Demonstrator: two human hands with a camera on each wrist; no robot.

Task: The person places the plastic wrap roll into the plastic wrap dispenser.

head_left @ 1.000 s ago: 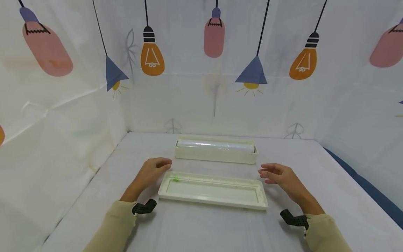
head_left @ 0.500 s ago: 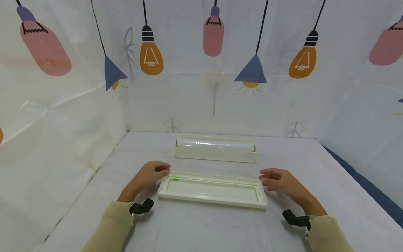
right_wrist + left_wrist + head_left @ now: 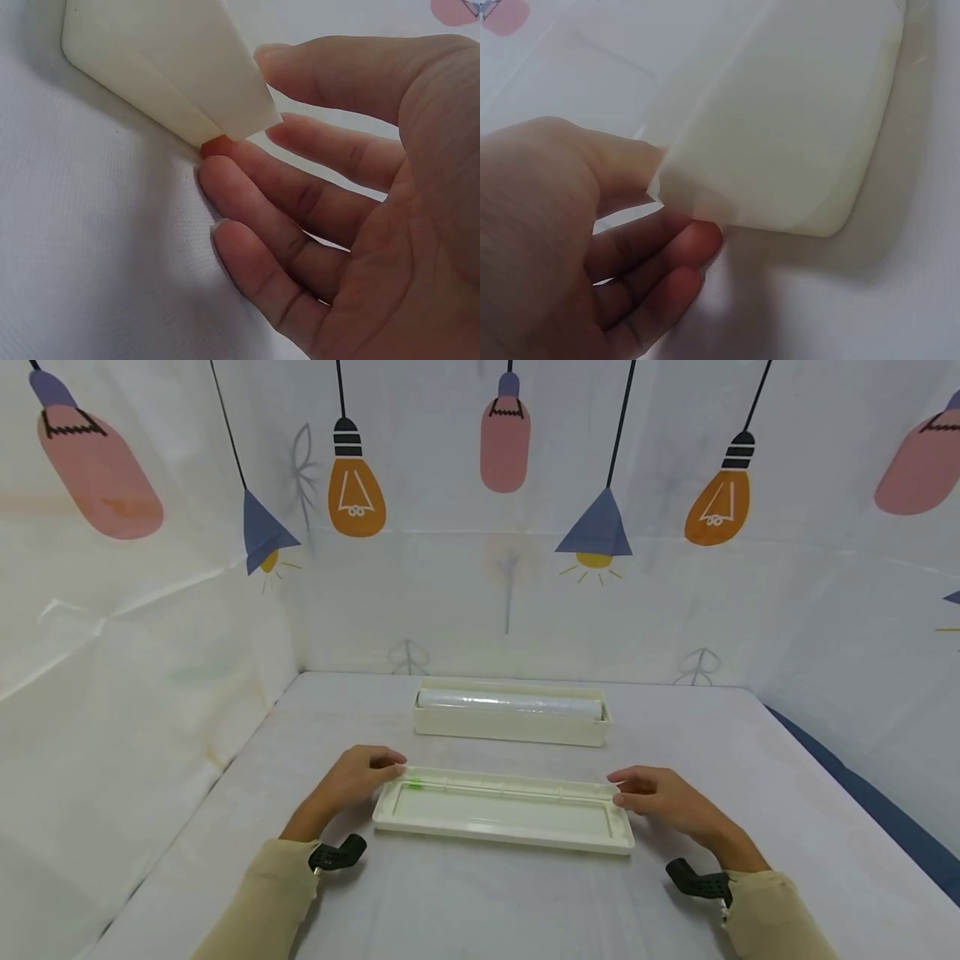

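Down on the desk, from the head view, I've got the long cream lid lying open-side up, just in front of the box with its roll of cling film. My left hand pinches the lid's left end, my right hand the right end.

Left wrist view: the thumb sits over the lid's corner with fingers curled beneath. That's a grip.

Right wrist view: the fingers tuck under the corner with the thumb above, lightly closed on it.

I judge this thin plastic light and fairly stiff but liable to flex along its length, so both ends are the place to hold. How much the thumbs press stays hidden, and the lid's underside too.
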